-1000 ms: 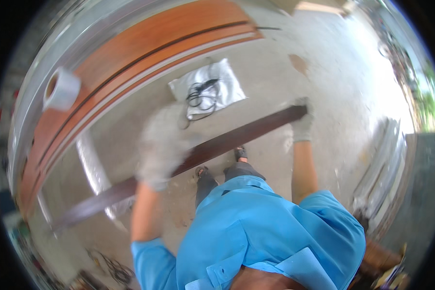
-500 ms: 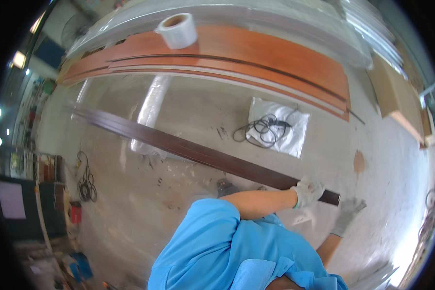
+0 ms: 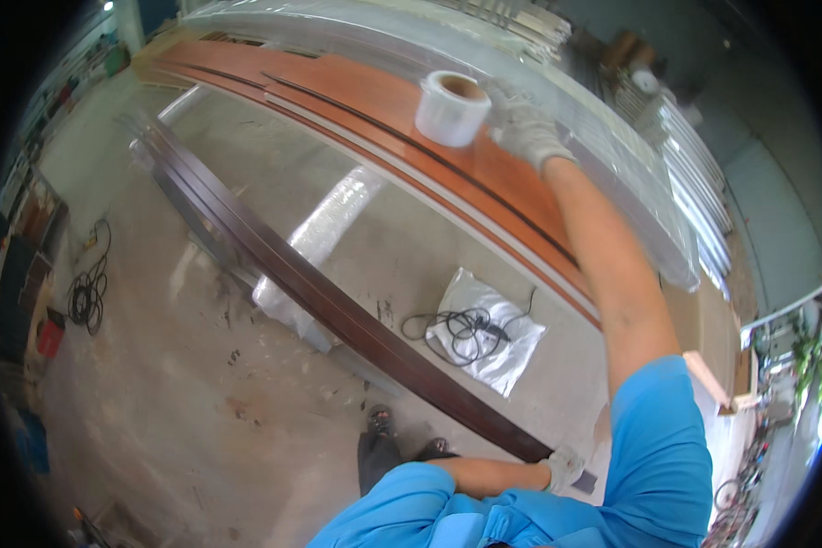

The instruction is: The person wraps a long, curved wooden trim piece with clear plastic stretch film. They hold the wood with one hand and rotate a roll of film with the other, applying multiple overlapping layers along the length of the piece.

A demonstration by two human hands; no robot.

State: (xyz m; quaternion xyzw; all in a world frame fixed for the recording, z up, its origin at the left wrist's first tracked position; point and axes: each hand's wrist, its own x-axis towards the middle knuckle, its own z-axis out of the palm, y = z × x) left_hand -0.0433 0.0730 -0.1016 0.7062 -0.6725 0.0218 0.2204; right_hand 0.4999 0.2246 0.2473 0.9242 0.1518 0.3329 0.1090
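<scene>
A long dark brown strip of trim [image 3: 338, 315] slants from the far left down to the near right. Close to its near end, my gloved left hand [image 3: 564, 468] is closed round it. My right arm is stretched far forward over the orange-brown panels [image 3: 384, 96]. At its end my gloved right hand [image 3: 525, 128], somewhat blurred, has its fingers extended beside a roll of clear stretch film [image 3: 452, 110]. The roll stands upright on the panels with its brown core showing. Whether the fingertips touch the roll I cannot tell.
A film-wrapped roll-like support [image 3: 324, 228] lies beneath the strip. On the floor, a black cable [image 3: 470, 336] lies coiled on a silver sheet [image 3: 507, 361]. Plastic-wrapped stock [image 3: 603, 151] runs behind the panels. Another cable [image 3: 87, 297] lies at left.
My right hand has gone from beside the strip's near end up to the film roll. My left hand still grips the strip. The view has turned and shifted.
</scene>
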